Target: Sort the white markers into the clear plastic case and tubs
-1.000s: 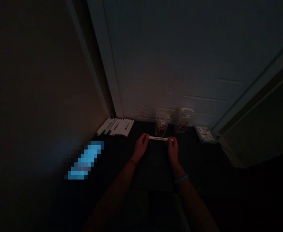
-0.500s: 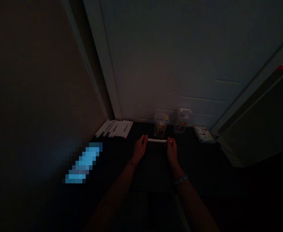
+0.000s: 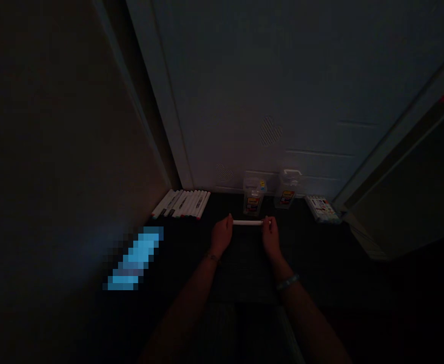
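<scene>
In a very dark room I hold a white marker [image 3: 248, 222] level between both hands, above a dark floor. My left hand [image 3: 221, 235] pinches its left end. My right hand [image 3: 270, 236] pinches its right end, and a pale band sits on that wrist. Just beyond the marker stand two clear plastic containers [image 3: 254, 196] with coloured labels, against a white door [image 3: 282, 91].
A row of several white markers [image 3: 182, 203] lies on the floor at the left by the door frame. Another small set of markers [image 3: 322, 208] lies at the right. A blurred blue glowing patch [image 3: 134, 259] sits at the left. A wall rises on the left.
The marker has turned in my fingers, so its printed label no longer shows. Both hands stay in nearly the same place; the view shifted slightly.
</scene>
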The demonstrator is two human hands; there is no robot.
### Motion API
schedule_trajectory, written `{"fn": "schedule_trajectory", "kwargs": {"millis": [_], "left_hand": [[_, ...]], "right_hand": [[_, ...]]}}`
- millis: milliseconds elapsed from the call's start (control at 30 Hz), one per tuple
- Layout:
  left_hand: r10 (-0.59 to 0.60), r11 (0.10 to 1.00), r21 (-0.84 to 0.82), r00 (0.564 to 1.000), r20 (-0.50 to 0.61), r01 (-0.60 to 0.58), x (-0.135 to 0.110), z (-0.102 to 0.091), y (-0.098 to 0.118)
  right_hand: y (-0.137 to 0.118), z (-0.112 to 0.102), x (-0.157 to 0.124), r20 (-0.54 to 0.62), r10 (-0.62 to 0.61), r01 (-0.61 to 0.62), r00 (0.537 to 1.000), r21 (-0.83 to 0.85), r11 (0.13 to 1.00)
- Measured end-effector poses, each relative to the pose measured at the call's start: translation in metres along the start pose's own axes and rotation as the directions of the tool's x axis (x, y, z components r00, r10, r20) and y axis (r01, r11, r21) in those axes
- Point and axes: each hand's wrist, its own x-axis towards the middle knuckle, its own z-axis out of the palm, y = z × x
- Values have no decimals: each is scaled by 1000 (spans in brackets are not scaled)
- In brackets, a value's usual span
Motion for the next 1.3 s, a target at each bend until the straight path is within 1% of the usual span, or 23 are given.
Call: {"fn": "schedule_trajectory", "kwargs": {"millis": [167, 333, 433, 500, 567, 667, 867, 1067, 1200, 1300], "left_hand": [[10, 999, -30, 1000, 2, -10, 0, 1, -2], [28, 989, -148, 999, 31, -23, -2, -2, 2], [24, 977, -213, 999, 41, -15, -2, -4, 4], [10, 973, -230, 1000, 28, -3, -2, -5, 6], [11, 972, -235, 1000, 4, -10, -2, -4, 6], [38, 968, -247, 999, 5, -36, -1, -4, 5], [33, 962, -271, 999, -9, -35, -1, -3, 4], [90, 967, -244, 995, 38, -78, -3, -12, 13], [113, 967, -232, 993, 33, -103, -4, -18, 17], [116, 969, -222, 993, 33, -106, -3, -19, 18]], "right_hand": [[-1, 0, -1, -1, -14, 14, 1000, -10, 1000], [-3, 0, -1, -14, -8, 9, 1000, 42, 999], [-5, 0, -1, 9, -15, 15, 1000, 51, 999], [-6, 0, -1, 28, -20, 18, 999, 60, 998], [-7, 1, -2, 47, -25, 21, 999, 71, 997], [-8, 2, -3, 70, -39, 34, 997, 75, 997], [-10, 2, -5, 56, -70, 69, 996, 31, 997], [-12, 0, -4, 34, -34, 34, 999, 16, 999], [-12, -1, -5, 55, -27, 25, 998, 32, 999], [-11, 0, -5, 50, -29, 27, 998, 32, 999]]}}
